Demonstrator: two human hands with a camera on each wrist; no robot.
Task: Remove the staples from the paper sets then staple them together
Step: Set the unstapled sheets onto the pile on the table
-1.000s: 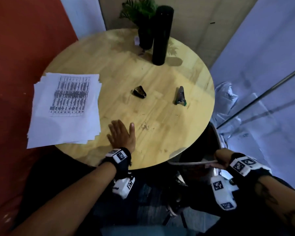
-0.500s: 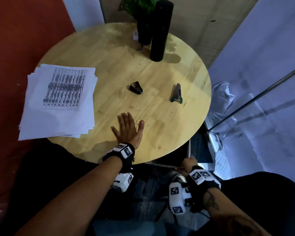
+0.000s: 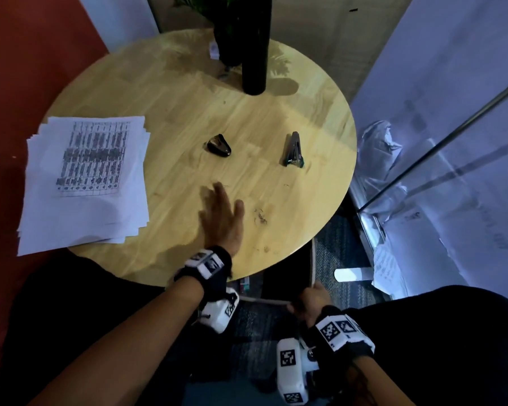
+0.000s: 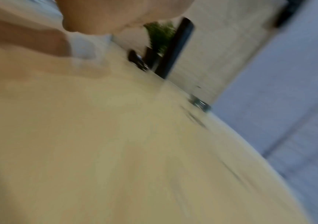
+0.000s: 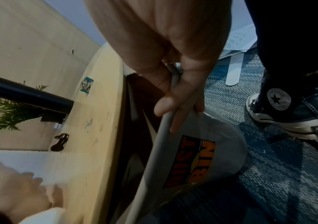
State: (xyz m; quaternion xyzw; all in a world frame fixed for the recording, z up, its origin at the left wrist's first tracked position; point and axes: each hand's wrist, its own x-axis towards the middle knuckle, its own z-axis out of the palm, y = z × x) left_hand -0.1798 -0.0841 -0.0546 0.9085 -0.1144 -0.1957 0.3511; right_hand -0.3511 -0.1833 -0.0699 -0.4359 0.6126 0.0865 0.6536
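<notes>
A fanned stack of printed papers (image 3: 85, 183) lies at the left of the round wooden table (image 3: 173, 98). The black staple remover (image 3: 219, 145) and the stapler (image 3: 294, 149) sit mid-table, apart. My left hand (image 3: 222, 212) lies flat on the wood with straight fingers, blurred, just left of a small heap of loose staples (image 3: 260, 216). Below the table's near edge, my right hand (image 3: 308, 301) grips the rim of a grey dust bin (image 5: 202, 159), fingers (image 5: 177, 97) curled over the rim. The stapler (image 5: 86, 86) and remover (image 5: 60, 142) also show in the right wrist view.
A tall black cylinder (image 3: 254, 45) and a potted plant (image 3: 226, 30) stand at the table's far side. More papers (image 3: 387, 268) lie on the carpet to the right, by a glass partition (image 3: 452, 112). A sneaker (image 5: 288, 109) stands beside the bin.
My right hand has brought the bin leftward, under the table's near edge. My left hand has slid forward and right across the wood, closer to the loose staples.
</notes>
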